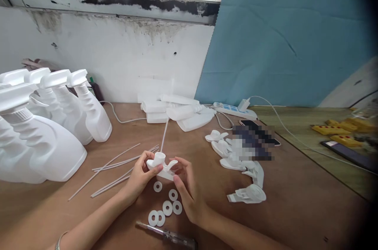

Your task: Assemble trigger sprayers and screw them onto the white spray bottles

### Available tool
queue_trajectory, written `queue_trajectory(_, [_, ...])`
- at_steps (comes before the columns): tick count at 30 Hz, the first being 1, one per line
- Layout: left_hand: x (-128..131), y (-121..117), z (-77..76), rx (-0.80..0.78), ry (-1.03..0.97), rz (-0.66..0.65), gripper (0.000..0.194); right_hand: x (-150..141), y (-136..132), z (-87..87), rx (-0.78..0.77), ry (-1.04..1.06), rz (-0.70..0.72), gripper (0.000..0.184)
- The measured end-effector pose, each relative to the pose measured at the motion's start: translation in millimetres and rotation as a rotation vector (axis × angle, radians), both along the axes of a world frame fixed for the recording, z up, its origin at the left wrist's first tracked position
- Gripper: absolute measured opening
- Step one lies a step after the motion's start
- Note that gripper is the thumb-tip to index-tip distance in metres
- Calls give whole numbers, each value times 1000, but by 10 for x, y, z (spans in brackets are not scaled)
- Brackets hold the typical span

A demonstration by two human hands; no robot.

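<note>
Both my hands hold one white trigger spray head [160,159] above the table, its round collar facing up. A thin white tube stands out of the collar and leans slightly right. My left hand [141,173] grips the collar side with thumb and fingers. On the other end, near the trigger, my right hand [186,187] closes its thumb and fingers. Below the hands lie several flat white washers [167,208]. A screwdriver [167,235] with a clear dark handle rests nearest to me. Several loose white tubes [112,167] lie to the left.
Assembled white spray bottles [59,124] stand at the left. Empty-looking white bottles [183,112] lie by the wall. More spray heads [248,193] lie at the right, near a phone [260,132] and a power strip [234,110] with cables. Yellow items [345,130] sit far right.
</note>
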State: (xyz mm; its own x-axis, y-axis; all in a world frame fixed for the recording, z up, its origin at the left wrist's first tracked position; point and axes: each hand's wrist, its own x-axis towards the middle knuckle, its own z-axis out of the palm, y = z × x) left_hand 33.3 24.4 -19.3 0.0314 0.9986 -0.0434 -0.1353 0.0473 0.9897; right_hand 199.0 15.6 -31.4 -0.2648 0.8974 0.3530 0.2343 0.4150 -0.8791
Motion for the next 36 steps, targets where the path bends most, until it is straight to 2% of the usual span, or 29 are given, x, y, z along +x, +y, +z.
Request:
queue_trajectory(3, [15, -8, -10, 7, 6, -2, 35, 49, 48, 124, 100, -43, -151, 31])
queue_trajectory(5, [19, -8, -9, 3, -15, -2, 35, 77, 230, 294, 217, -155, -229, 32])
queue_trajectory(7, [12, -5, -9, 0, -65, 30, 35, 80, 519, 462, 307, -398, -233, 30])
queue_trajectory(9, [-3, -4, -14, 1, -135, 61, 34, 55, 863, 558, 406, -674, -265, 31])
queue_trajectory(12, [-29, -9, -20, -16, -251, 23, 32, -5, 1366, 546, 519, -967, -368, 48])
queue_trajectory(15, [-46, -10, -10, -79, -339, 12, 34, -73, 1743, 474, 677, -1125, -339, 58])
queue_trajectory(18, [-52, 6, -2, -110, -387, 61, 36, -142, 1961, 467, 772, -1224, -310, 57])
queue_trajectory(22, [-61, 35, -21, -136, -371, 55, 33, -195, 2045, 559, 763, -1288, -248, 47])
queue_trajectory(26, [-80, 57, -22, -211, -449, 78, 29, -108, 1931, 734, 782, -1206, -248, 47])
queue_trajectory(29, [-94, 79, -8, -281, -530, 135, 23, 94, 1750, 962, 806, -1004, -343, 53])
queue_trajectory(32, [-106, 103, -11, -297, -581, 179, 17, 427, 1567, 1257, 828, -706, -547, 59])
queue_trajectory(34, [-112, 114, -24, -303, -596, 189, 16, 713, 1484, 1443, 834, -453, -734, 63])
queue_trajectory(36, [-117, 119, -36, -309, -599, 197, 16, 1029, 1439, 1584, 814, -214, -878, 58])
